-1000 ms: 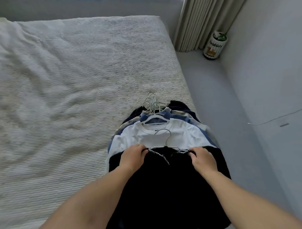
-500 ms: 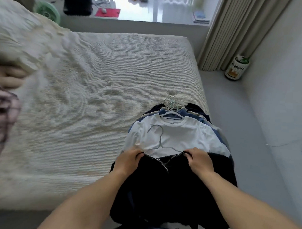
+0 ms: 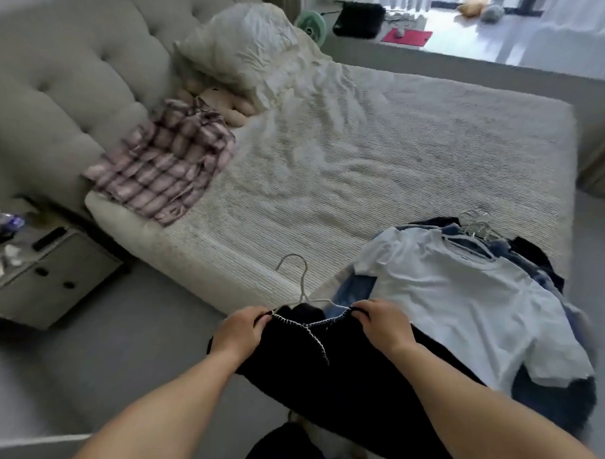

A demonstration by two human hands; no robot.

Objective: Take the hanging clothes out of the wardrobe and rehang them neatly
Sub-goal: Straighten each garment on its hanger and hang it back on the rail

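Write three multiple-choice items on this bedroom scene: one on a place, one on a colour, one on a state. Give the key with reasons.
1. Where does the pink-and-grey plaid cloth lie?
A. on the floor
B. on the bed by the tufted grey headboard
C. on the nightstand

2. What colour is the T-shirt on top of the pile of clothes?
A. white
B. red
C. green

3. How is the dark garment with the striped neckline held?
A. by one hand
B. by no hand
C. by both hands

Key: 1 B, it lies on the mattress corner below the headboard. 2 A, it is plainly white. 3 C, the left hand and the right hand each grip a shoulder.
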